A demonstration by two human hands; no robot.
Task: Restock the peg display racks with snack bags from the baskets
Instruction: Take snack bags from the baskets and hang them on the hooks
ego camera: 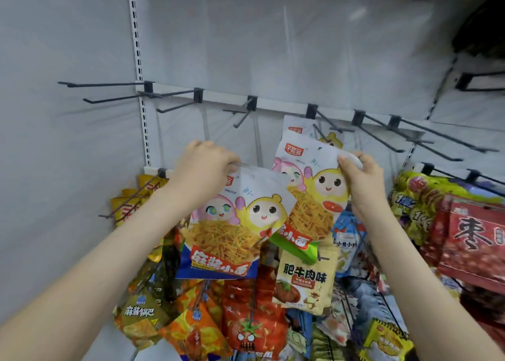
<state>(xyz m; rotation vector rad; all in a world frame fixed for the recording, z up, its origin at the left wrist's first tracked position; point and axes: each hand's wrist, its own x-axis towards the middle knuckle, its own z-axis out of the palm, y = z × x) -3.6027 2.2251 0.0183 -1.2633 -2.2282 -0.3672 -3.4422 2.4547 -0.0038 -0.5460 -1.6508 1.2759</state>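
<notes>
**Two noodle snack bags held up under the peg row**

The white back panel was crossed by a rail of dark pegs, most of them bare. One hung bag of the same kind was already seated on the peg right of centre. Just below it, a green-bottomed bag was pinched at its top right corner by the right hand. A blue-bottomed bag was gripped at its top edge by the curled fingers of the left hand, lower and to the left, with its right edge overlapping the green one. No basket was in view.

The green bag would probably be best hung first. Its hang hole should be raised level with the peg tip, kept flat and slid back, with the blue bag kept low so the hole was not covered.

Below, crowded rows of hung snacks and red packs were pressed close. The long neighbouring pegs jutted out beside the right hand and could be snagged. A beige bag was hung just under the green one.
</notes>
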